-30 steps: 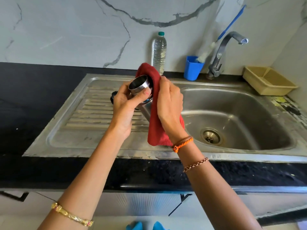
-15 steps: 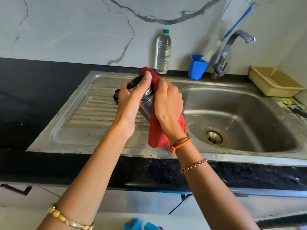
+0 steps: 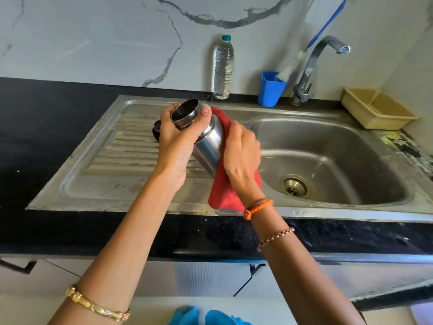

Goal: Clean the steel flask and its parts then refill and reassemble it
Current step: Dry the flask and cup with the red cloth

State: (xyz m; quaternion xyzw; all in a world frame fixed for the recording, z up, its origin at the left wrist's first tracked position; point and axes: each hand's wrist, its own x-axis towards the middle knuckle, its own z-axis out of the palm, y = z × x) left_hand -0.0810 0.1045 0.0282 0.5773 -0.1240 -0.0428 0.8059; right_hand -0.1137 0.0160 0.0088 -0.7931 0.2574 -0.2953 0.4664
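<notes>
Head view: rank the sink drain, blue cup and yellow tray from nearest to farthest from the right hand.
From the right hand, on the red cloth:
1. Sink drain, in the basin, lower right of the hand.
2. Blue cup, behind the sink by the tap.
3. Yellow tray, far right on the counter.

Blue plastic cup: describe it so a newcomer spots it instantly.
Start at the curved steel tap behind the sink basin. Just left of its base stands the blue plastic cup, holding a blue-handled brush; the clear water bottle further left is taller and transparent.
</notes>
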